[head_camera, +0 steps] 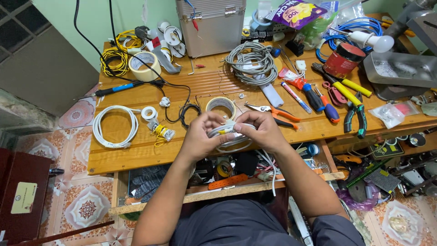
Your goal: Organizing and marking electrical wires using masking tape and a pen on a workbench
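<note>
A coiled white cable [233, 136] was pinched between the left hand [203, 135] and right hand [263, 131] — fingers pressed together on it — with a tape roll [221, 105] just beyond the grip.

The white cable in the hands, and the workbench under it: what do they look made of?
The white cable, looped between the left hand and right hand, looks plastic-sheathed: smooth, slightly glossy, bending easily. The workbench looks like varnished wood: orange-brown planks with visible grain and sheen.

Purple foil pouch [298, 12]: lay at one o'clock, back edge.
Red round tin [342, 60]: stood at two o'clock.
Cream rectangular label [23, 197]: sat on dark red box [13, 177], eight o'clock.
</note>
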